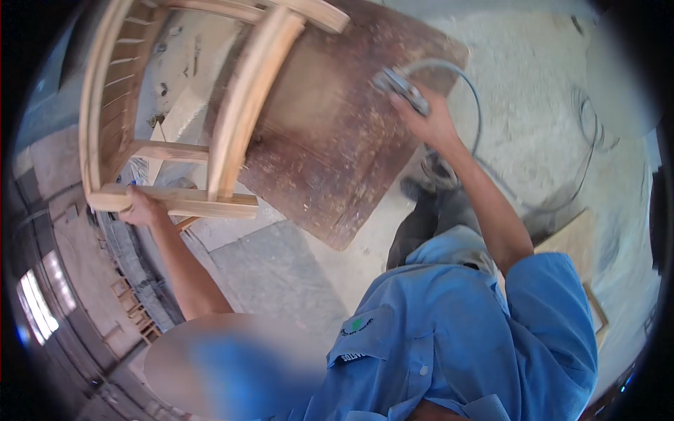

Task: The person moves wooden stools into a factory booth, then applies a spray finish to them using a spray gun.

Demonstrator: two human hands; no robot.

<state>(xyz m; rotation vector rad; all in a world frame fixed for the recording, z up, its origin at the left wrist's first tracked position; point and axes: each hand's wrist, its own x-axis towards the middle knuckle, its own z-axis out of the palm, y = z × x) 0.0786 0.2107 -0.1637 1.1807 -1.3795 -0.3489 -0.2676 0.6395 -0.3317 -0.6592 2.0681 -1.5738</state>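
Note:
A slatted wooden chair frame [246, 105] of pale, bare wood stands at the upper left, tilted in view and partly over a worn brown board [316, 140]. My left hand [144, 208] is closed round its lower rail near the left corner. Over the right part of the board, my right hand [430, 121] grips a grey hand-held air tool [400, 88]. A grey hose [477, 105] loops away from the tool to the right. The tool is apart from the chair frame, and its exact kind is blurred.
The hose trails past my right arm over the pale floor [533, 119], with a thin cable [593, 133] farther right. A grey sheet [277, 266] lies on the floor below the board. Small wooden frames [130, 302] stand at the lower left. A wooden panel [572, 242] is at right.

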